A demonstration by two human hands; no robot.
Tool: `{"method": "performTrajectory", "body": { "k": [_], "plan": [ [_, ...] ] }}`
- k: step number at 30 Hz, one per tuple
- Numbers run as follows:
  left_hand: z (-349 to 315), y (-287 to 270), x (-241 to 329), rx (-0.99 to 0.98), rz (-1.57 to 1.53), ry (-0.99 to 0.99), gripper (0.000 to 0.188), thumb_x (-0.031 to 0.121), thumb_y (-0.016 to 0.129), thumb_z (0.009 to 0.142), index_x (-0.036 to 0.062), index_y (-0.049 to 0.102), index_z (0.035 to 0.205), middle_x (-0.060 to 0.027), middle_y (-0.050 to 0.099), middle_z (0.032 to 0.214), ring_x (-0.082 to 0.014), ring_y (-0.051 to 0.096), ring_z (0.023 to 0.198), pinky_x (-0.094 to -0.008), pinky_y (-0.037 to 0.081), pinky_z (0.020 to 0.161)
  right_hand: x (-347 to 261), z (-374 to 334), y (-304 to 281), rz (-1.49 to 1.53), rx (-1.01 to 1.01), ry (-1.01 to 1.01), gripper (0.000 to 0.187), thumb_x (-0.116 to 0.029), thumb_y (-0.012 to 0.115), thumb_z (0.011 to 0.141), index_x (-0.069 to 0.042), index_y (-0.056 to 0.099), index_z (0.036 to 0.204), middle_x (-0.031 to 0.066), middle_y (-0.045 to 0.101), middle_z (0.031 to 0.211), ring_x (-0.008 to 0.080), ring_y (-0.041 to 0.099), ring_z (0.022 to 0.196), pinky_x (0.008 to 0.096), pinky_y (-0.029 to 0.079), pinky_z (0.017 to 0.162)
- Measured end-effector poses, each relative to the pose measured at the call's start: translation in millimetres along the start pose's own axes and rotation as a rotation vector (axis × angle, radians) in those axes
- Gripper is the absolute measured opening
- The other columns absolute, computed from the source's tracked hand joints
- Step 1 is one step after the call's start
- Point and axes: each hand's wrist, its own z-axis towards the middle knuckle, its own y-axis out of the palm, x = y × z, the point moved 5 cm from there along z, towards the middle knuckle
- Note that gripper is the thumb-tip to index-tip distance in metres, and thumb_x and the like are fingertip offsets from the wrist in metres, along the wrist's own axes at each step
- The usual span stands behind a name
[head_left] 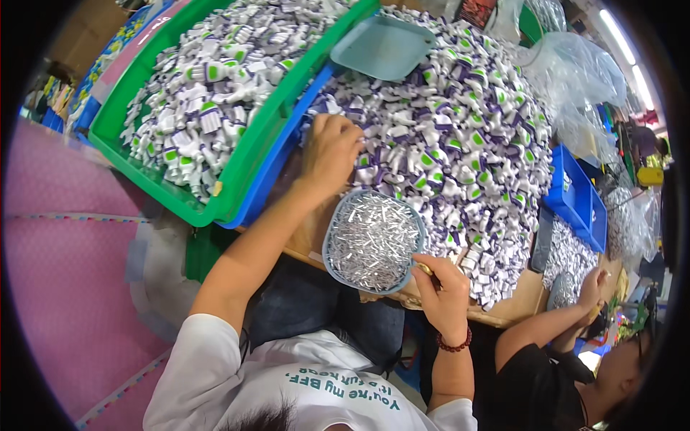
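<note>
My left hand reaches over the near left edge of a large heap of small white plastic parts with purple and green patches. Its fingers are curled down against the heap, and their tips are hidden. Below it, a grey-blue tray full of short, shiny silver metal pins sits at the table's front edge. By the tray's right rim, my right hand is closed, its thumb and forefinger pinching a small brass-coloured piece. Most of that piece is covered by the fingers.
A green crate of similar parts stands at left, with a blue crate beneath it. An upturned grey lid or tray lies on the heap. At right are blue bins, clear plastic bags and a co-worker's arm.
</note>
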Motion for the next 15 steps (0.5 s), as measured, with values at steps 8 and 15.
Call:
{"method": "performTrajectory", "body": {
  "k": [8,15],
  "plan": [
    [-19,-22,0,0.109,-0.388,-0.276,0.014,0.005,0.061,0.083,0.0034,0.054,0.095,-0.0083,0.057,0.104,-0.0145,0.055,0.087,-0.0279,0.045,0.076,22,-5,6,-0.1,0.006,-0.072,0.013,-0.001,0.066,0.075,-0.003,0.063,0.087,0.0112,0.062,0.079,0.0261,0.06,0.065,0.0314,0.047,0.054],
    [-48,-35,8,-0.012,-1.156,-0.724,0.011,0.009,0.059,0.088,0.0031,0.055,0.097,0.0007,0.056,0.08,-0.0053,0.051,0.066,-0.0182,0.041,0.059,25,5,20,-0.317,0.079,-0.125,0.016,-0.002,0.065,0.073,-0.007,0.063,0.087,0.0068,0.056,0.078,0.0248,0.059,0.064,0.0336,0.047,0.053]
  ]
}}
